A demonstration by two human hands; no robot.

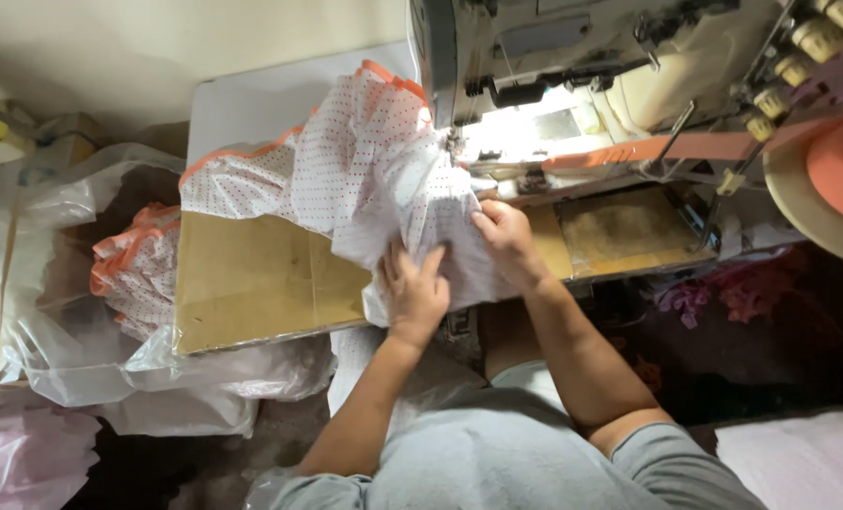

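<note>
Cardboard-topped table (pixel 252 283), hands gripping dotted fabric (pixel 365 179)

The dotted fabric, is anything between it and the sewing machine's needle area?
Nothing visible. The dotted fabric already reaches up against the sewing machine, and both hands, left and right, press directly on it.
</note>
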